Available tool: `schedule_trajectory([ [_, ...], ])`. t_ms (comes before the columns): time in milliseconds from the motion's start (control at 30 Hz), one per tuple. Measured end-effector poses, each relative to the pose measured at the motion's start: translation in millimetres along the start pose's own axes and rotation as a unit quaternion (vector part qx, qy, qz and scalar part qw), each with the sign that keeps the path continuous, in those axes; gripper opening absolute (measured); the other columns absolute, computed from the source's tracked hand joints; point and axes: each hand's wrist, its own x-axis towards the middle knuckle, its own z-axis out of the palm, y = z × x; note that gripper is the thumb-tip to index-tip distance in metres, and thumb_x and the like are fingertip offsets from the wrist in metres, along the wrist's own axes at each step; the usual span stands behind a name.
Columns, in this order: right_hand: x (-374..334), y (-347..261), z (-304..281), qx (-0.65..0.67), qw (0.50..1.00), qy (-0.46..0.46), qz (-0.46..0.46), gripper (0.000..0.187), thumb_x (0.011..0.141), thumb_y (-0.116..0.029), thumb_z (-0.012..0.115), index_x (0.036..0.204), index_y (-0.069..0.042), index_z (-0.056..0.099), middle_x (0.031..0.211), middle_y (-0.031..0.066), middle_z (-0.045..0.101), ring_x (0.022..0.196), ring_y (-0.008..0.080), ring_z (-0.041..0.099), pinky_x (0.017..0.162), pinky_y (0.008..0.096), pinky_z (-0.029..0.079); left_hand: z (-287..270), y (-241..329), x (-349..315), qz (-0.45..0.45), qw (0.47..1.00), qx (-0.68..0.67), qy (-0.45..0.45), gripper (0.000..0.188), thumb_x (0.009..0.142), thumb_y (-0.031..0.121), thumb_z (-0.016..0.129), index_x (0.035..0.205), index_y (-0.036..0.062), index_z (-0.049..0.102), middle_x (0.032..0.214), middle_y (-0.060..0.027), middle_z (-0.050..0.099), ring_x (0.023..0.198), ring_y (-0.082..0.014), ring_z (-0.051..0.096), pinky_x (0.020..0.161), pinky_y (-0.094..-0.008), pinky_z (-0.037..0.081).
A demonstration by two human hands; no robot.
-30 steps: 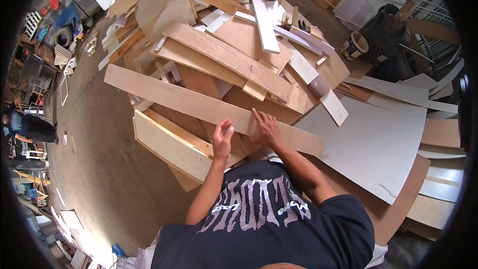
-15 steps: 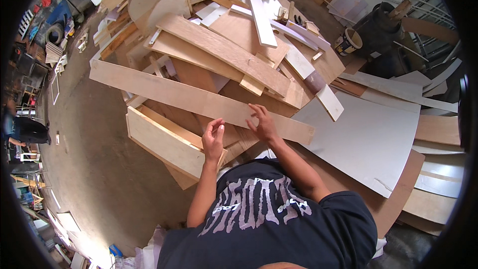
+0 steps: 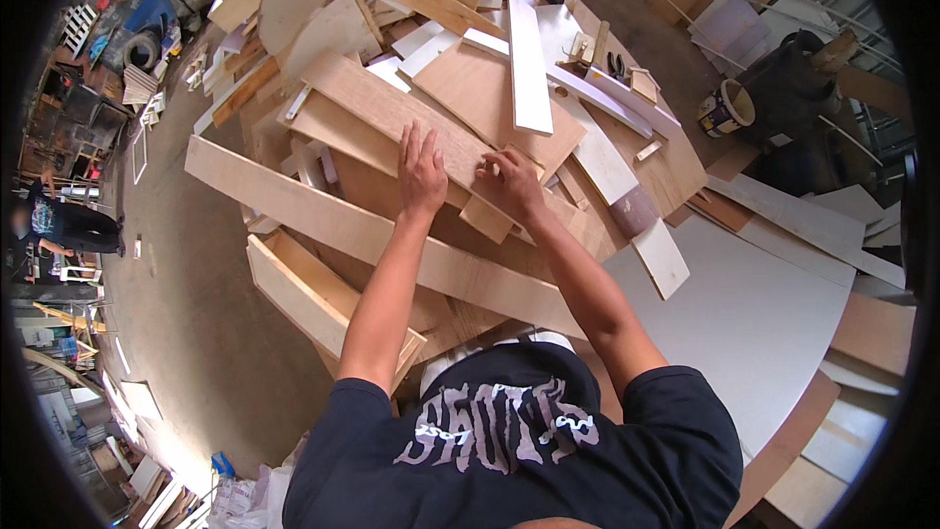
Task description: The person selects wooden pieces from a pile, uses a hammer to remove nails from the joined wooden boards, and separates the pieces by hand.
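My left hand (image 3: 423, 174) lies over a long brown wooden plank (image 3: 377, 98) on top of the pile, its fingers stretched out and nothing held. To its right, my right hand (image 3: 511, 186) is at the same plank, fingers bent and apart; whether they touch it I cannot tell. Both forearms reach across a long pale plywood strip (image 3: 294, 204), which slants from the far left down to near my body. Below that strip sits a narrow open wooden box (image 3: 304, 284).
White boards (image 3: 530, 64) and offcuts cover the far side of the pile. At right are a large pale sheet (image 3: 754, 304), a bucket (image 3: 727, 110) and a dark barrel (image 3: 783, 78). Another person (image 3: 73, 220) stands far left, across the concrete floor (image 3: 196, 304).
Both hands have moved forward from the long plywood strip to the brown plank. The strip's near end now sits lower, closer to my body. My left fingers have straightened.
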Motion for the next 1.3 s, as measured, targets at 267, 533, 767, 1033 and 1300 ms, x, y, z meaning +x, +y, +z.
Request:
schedule_trajectory([
  [267, 9.1, 14.3, 5.6, 0.081, 0.997, -0.012, 0.012, 0.014, 0.094, -0.016, 0.077, 0.105, -0.007, 0.078, 0.103, 0.0137, 0.074, 0.09, 0.0336, 0.074, 0.08, 0.0424, 0.06, 43.1, -5.3, 19.6, -0.018, 0.978, 0.197, -0.064, 0.061, 0.107, 0.039, 0.056, 0.159, 0.0084, 0.048, 0.169, -0.0216, 0.036, 0.158, -0.0392, 0.031, 0.129, -0.056, 0.022],
  [533, 8.5, 11.9, 3.7, 0.057, 0.998, -0.003, -0.002, 0.013, 0.093, -0.013, 0.078, 0.102, -0.005, 0.078, 0.103, 0.0133, 0.074, 0.089, 0.0327, 0.075, 0.079, 0.0406, 0.061, 41.4, -7.1, 19.6, -0.015, 0.976, 0.202, -0.075, 0.065, 0.107, 0.042, 0.056, 0.163, 0.0129, 0.042, 0.172, -0.0181, 0.032, 0.159, -0.0383, 0.027, 0.129, -0.057, 0.021],
  [767, 1.6, 21.4, 4.5, 0.031, 0.999, 0.017, -0.031, 0.013, 0.093, -0.016, 0.077, 0.104, -0.008, 0.074, 0.102, 0.0112, 0.072, 0.09, 0.0334, 0.074, 0.079, 0.0426, 0.061, 53.6, -9.8, 13.2, 0.014, 0.976, 0.207, -0.072, 0.071, 0.105, 0.042, 0.06, 0.164, 0.0102, 0.039, 0.173, -0.0199, 0.03, 0.161, -0.0395, 0.024, 0.13, -0.0578, 0.018],
  [1033, -72.7, -19.0, -27.8, 0.031, 0.998, -0.052, -0.016, 0.042, 0.086, -0.014, 0.084, 0.125, -0.01, 0.069, 0.116, 0.013, 0.07, 0.095, 0.0314, 0.072, 0.081, 0.04, 0.06, -0.8, -33.1, 3.5, -0.034, 0.997, -0.063, -0.03, 0.059, 0.104, 0.032, 0.061, 0.156, 0.0055, 0.052, 0.168, -0.0236, 0.038, 0.159, -0.0428, 0.028, 0.13, -0.0553, 0.02],
  [1300, -163.3, -49.3, -4.2, -0.119, 0.97, -0.207, -0.046, 0.11, 0.068, -0.046, 0.093, 0.163, -0.022, 0.043, 0.168, 0.0189, 0.032, 0.146, 0.0407, 0.043, 0.116, 0.0539, 0.04, -100.8, 70.4, -165.4, -0.204, 0.965, -0.166, -0.014, 0.048, 0.104, 0.022, 0.062, 0.149, 0.0046, 0.058, 0.16, -0.0209, 0.051, 0.154, -0.0419, 0.04, 0.127, -0.0511, 0.031],
])
